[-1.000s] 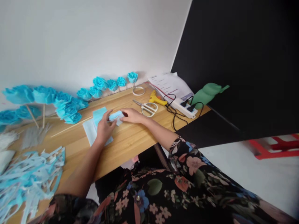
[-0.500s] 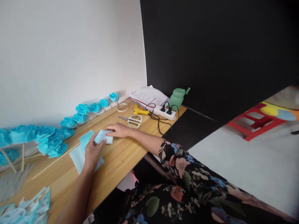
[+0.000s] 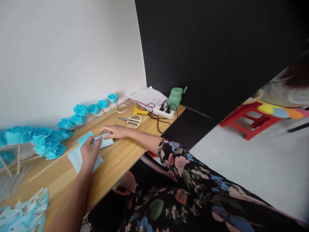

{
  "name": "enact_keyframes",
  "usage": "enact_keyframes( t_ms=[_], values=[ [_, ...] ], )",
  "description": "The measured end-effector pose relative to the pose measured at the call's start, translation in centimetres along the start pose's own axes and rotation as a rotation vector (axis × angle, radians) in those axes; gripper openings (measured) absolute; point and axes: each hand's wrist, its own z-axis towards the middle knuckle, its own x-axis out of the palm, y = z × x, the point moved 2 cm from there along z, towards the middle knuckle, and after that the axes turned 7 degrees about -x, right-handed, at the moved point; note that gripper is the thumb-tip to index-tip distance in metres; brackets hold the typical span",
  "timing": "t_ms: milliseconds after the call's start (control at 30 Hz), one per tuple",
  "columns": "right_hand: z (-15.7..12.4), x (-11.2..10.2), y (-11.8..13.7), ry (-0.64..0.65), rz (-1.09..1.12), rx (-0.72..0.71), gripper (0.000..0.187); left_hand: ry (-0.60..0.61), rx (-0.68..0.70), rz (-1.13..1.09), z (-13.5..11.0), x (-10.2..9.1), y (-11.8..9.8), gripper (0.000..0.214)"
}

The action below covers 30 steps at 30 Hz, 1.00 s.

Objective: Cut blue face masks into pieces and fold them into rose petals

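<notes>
The left hand (image 3: 89, 151) rests on the table (image 3: 120, 156) with thumb and forefinger closed on the near left end of a small folded pale blue paper piece (image 3: 107, 142). The other fingers curl loosely beneath. The right hand (image 3: 116, 131) lies flat and spread, palm down, its fingertips pressing the far edge of the same piece without gripping it.

The folded pale blue paper piece lies flat on the wood between the two hands. Its long axis runs from the left hand's pinch towards the right wrist, roughly along the table's front edge. Both hands touch it, the left at one end and the right along its length.

Under the left palm is a flat stack of pale blue paper sheets (image 3: 73, 158), which the folded piece partly overlaps. A thin wooden skewer (image 3: 51, 163) lies just left of the stack.

Beyond the right hand are white-handled scissors (image 3: 132, 120), near but apart. Farther off are a yellow glue gun (image 3: 140, 111), a white ring of tape (image 3: 122, 108), a white power strip (image 3: 164, 112) with black cords, and a soft green bottle (image 3: 175, 96).

A row of bright blue paper flowers (image 3: 82, 111) stands along the wall.
</notes>
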Motion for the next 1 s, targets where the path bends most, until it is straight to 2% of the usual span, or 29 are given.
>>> enact_keyframes(
  t_ms=[100, 200, 267, 333, 467, 600, 767, 867, 1000],
  values=[
    [0.2, -0.4, -0.1, -0.053, 0.058, 0.029, 0.035, -0.056, -0.001, -0.105, 0.4, 0.1, 0.3, 0.039],
    [-0.1, -0.8, 0.3, -0.091, 0.114, 0.106, 0.033, -0.078, -0.071, -0.394, 0.1, 0.2, -0.2, 0.040],
    [-0.4, -0.9, 0.8, -0.156, 0.079, 0.104, 0.023, -0.046, -0.081, -0.576, -0.2, 0.4, -1.0, 0.042],
    [-0.5, -1.1, 1.2, -0.241, 0.012, 0.111, 0.021, 0.014, -0.087, -0.680, -0.4, 0.7, -1.6, 0.043],
    [-0.8, -1.3, 2.0, -0.346, -0.015, 0.169, 0.013, 0.101, -0.066, -0.639, -0.6, 1.2, -2.1, 0.043],
    [-1.8, -1.2, 3.5, -0.329, -0.163, 0.183, 0.011, 0.185, -0.036, -0.588, -1.1, 1.3, -2.4, 0.042],
    [-2.5, -0.4, 4.6, -0.277, -0.287, 0.154, 0.014, 0.266, -0.024, -0.565, -1.4, 1.3, -2.9, 0.056],
    [-3.0, 0.3, 4.2, -0.298, -0.255, 0.154, 0.017, 0.277, -0.041, -0.541, -1.4, 1.5, -2.7, 0.055],
    [-4.1, 1.0, 2.6, -0.350, -0.158, 0.214, 0.028, 0.287, -0.072, -0.542, -1.3, 1.8, -2.2, 0.054]
  ],
)
